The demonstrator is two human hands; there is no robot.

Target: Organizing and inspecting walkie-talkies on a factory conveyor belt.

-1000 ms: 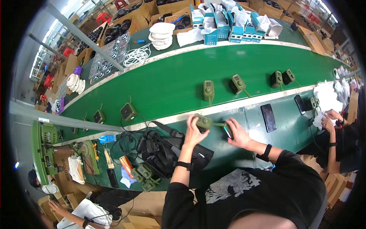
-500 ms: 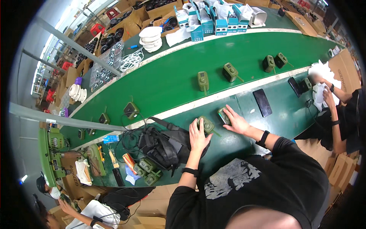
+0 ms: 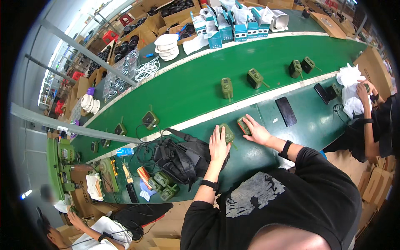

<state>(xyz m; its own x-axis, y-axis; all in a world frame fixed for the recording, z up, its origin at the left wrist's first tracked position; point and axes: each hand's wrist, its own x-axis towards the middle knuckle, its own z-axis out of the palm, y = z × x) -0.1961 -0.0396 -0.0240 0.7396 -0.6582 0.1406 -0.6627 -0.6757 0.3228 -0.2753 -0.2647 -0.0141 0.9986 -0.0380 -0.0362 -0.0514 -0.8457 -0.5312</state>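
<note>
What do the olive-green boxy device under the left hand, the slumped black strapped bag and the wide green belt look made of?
Olive-green boxy device: probably matte moulded plastic, given its rounded edges and even colour; painted metal is possible.
Slumped black strapped bag: likely dull woven fabric, with soft folds.
Wide green belt: seemingly smooth rubber or plastic sheeting, flat and uniform.

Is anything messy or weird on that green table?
Yes, a bit messy: the black heap with straps beside the left hand lies slumped, and black cables tangle at its left end. It looks odd because the green gadgets on the belt sit in a loose row. I see nothing spilled or broken.
</note>
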